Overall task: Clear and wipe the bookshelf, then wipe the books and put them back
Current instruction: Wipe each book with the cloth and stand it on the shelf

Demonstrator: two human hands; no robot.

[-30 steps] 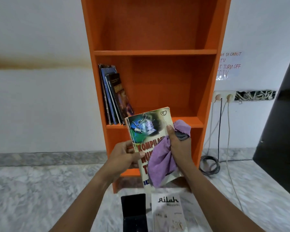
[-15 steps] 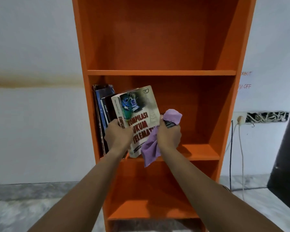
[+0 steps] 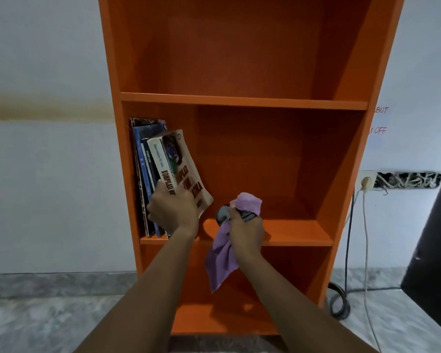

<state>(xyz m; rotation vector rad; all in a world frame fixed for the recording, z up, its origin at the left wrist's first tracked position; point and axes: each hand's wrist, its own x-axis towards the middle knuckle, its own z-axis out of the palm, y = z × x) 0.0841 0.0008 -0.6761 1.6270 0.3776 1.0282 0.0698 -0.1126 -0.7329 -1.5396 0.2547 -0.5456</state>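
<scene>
Tall orange bookshelf [image 3: 239, 101], open front, horizontal boards. Middle compartment, far left: few thin books [image 3: 143, 161], blue and dark spines, upright against side wall. White paperback [image 3: 175, 161] (spine reads "KOMPILASI") tilted, top leaning left onto them, gripped low by left hand [image 3: 175, 212]; lower edge hidden, probably on board. Purple cloth [image 3: 220, 263] bunched in right hand [image 3: 246, 231], tail hanging below middle board.

The bookshelf [image 3: 239, 100] is seen in plain orange, and the wall [image 3: 49, 174] behind it in white, crossed by a brownish stained band. The book [image 3: 186, 171] is marked by a cream spine with dark red lettering and a dark picture on its cover, while the books [image 3: 143, 154] beside it are mostly blue. The cloth [image 3: 222, 263] is coloured lilac, and the floor [image 3: 36, 322] is veined in grey marble.
</scene>
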